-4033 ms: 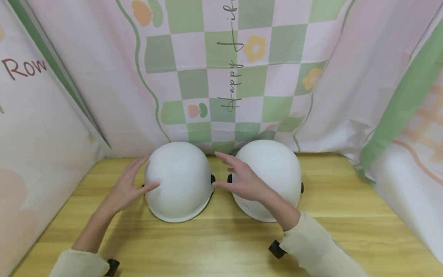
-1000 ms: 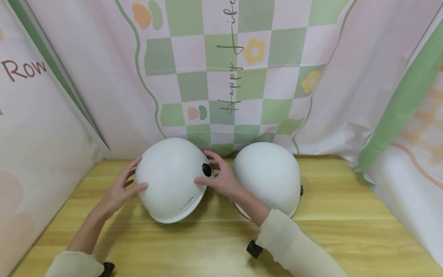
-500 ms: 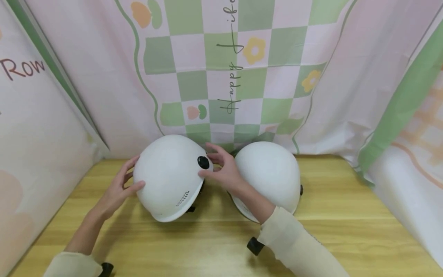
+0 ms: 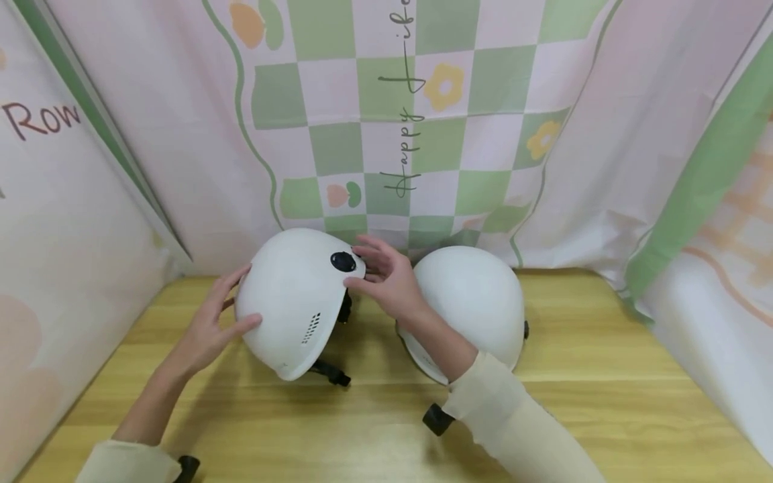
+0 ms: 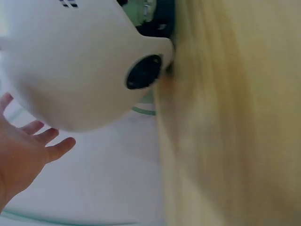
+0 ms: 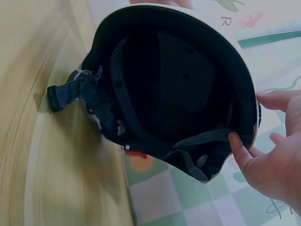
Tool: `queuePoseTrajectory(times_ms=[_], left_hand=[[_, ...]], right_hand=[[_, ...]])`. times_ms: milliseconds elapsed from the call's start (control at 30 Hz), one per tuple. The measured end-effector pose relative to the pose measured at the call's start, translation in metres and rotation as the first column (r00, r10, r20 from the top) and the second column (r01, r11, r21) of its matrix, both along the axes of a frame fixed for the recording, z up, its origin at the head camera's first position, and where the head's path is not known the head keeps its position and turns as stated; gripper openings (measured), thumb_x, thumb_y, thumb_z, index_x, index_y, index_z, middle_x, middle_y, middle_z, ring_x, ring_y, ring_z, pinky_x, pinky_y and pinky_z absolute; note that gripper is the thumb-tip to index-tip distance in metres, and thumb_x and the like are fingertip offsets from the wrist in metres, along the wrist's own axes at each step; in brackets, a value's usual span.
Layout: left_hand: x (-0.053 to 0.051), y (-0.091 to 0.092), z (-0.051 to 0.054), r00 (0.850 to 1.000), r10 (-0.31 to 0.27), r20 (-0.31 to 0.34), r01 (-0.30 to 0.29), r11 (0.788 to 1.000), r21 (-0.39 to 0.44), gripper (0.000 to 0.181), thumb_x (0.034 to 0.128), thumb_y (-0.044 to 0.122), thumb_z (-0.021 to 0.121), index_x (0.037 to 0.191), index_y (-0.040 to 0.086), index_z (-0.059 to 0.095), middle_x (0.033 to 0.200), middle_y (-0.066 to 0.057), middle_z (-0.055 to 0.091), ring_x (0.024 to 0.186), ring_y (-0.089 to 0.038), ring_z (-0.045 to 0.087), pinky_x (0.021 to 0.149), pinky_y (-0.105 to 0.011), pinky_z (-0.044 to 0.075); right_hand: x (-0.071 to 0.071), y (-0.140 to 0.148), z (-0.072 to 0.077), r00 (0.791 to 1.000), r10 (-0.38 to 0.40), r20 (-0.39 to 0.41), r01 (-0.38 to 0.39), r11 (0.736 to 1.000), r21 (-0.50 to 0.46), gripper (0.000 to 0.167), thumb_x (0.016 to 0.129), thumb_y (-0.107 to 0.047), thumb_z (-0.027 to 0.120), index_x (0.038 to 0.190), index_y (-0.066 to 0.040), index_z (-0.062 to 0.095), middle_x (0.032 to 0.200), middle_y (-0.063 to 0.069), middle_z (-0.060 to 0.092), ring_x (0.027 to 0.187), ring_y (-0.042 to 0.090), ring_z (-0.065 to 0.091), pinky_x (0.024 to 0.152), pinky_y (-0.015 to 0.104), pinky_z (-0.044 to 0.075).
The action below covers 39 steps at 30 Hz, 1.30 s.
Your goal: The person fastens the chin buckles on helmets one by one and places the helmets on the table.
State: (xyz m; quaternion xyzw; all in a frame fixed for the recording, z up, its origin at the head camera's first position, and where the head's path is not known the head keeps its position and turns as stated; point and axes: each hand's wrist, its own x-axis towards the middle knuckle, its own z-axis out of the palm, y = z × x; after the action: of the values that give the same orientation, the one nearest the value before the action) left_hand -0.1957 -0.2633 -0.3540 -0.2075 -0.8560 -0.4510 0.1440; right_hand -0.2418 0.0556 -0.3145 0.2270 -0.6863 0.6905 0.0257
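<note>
A white helmet is tipped onto its side on the table, with its opening turned to the right. My left hand rests on the left side of its dome, fingers spread against the shell. The rim, near a black round fitting, is pinched between the thumb and fingers of my right hand. In the right wrist view the dark padded lining and a red piece show inside. A black chin strap hangs from the rim onto the table. A second white helmet stands upright, partly behind my right forearm.
The wooden table is bordered at the back by a checked, printed curtain. More printed cloth closes off the left side, and another hanging cloth the right.
My hands have gone from beside the upright left helmet to holding it. Its right rim has risen and turned outward, exposing the opening and chin strap. The second helmet has stayed in place.
</note>
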Motion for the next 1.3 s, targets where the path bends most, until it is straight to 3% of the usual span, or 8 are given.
queuePoseTrajectory(times_ms=[133,267,600,933,1133,1300], left_hand=[[0.002,0.009,0.011,0.995,0.046,-0.087,-0.056,0.992,-0.11,0.088,0.0855,0.02,0.082,0.161,0.021,0.038,0.166,-0.02,0.026,0.147,-0.052,0.028,0.103,-0.083,0.03],[0.003,0.017,0.02,0.989,0.069,-0.13,-0.093,0.978,-0.189,0.092,0.0833,0.027,0.085,0.162,0.023,0.037,0.168,-0.018,0.025,0.147,-0.055,0.029,0.099,-0.086,0.028],[0.005,0.024,0.034,0.985,0.104,-0.141,-0.143,0.941,-0.307,0.091,0.0855,0.039,0.082,0.162,0.024,0.036,0.168,-0.018,0.027,0.143,-0.057,0.035,0.094,-0.081,0.039],[0.003,0.018,0.03,0.983,0.085,-0.162,-0.125,0.957,-0.261,0.089,0.0862,0.031,0.083,0.161,0.019,0.038,0.164,-0.023,0.032,0.142,-0.056,0.037,0.096,-0.08,0.04],[0.004,0.009,0.027,0.989,0.069,-0.133,-0.092,0.98,-0.174,0.086,0.0883,0.019,0.081,0.162,0.014,0.036,0.163,-0.023,0.035,0.143,-0.053,0.037,0.096,-0.078,0.043],[0.006,0.001,0.025,0.993,0.083,-0.086,-0.092,0.989,-0.113,0.085,0.0901,0.013,0.079,0.162,0.013,0.034,0.163,-0.023,0.034,0.143,-0.054,0.035,0.095,-0.079,0.041]], right_hand=[[0.001,-0.003,0.001,1.0,-0.003,-0.008,0.003,1.0,0.005,0.069,0.086,0.01,0.077,0.149,0.002,0.05,0.148,0.022,0.056,0.127,0.036,0.06,0.106,0.045,0.051],[0.002,-0.005,0.001,1.0,0.003,-0.027,-0.003,1.0,0.013,0.066,0.087,0.01,0.076,0.148,0.004,0.05,0.148,0.023,0.055,0.128,0.037,0.06,0.106,0.043,0.052],[0.0,-0.007,-0.004,0.999,0.002,-0.045,-0.001,1.0,0.013,0.061,0.089,0.009,0.074,0.146,0.007,0.051,0.148,0.023,0.055,0.131,0.036,0.058,0.105,0.041,0.052],[0.0,-0.008,-0.004,0.999,0.034,-0.022,-0.034,0.999,-0.026,0.06,0.089,0.012,0.073,0.145,0.007,0.051,0.146,0.023,0.056,0.132,0.035,0.056,0.105,0.036,0.052],[-0.002,-0.007,-0.006,0.996,0.076,-0.04,-0.076,0.997,0.002,0.058,0.091,0.012,0.072,0.145,0.006,0.052,0.142,0.023,0.059,0.127,0.041,0.058,0.108,0.053,0.048],[-0.003,-0.005,-0.009,0.995,0.091,-0.028,-0.09,0.995,0.053,0.06,0.091,0.01,0.071,0.148,0.004,0.05,0.145,0.023,0.057,0.13,0.041,0.057,0.105,0.045,0.052]])
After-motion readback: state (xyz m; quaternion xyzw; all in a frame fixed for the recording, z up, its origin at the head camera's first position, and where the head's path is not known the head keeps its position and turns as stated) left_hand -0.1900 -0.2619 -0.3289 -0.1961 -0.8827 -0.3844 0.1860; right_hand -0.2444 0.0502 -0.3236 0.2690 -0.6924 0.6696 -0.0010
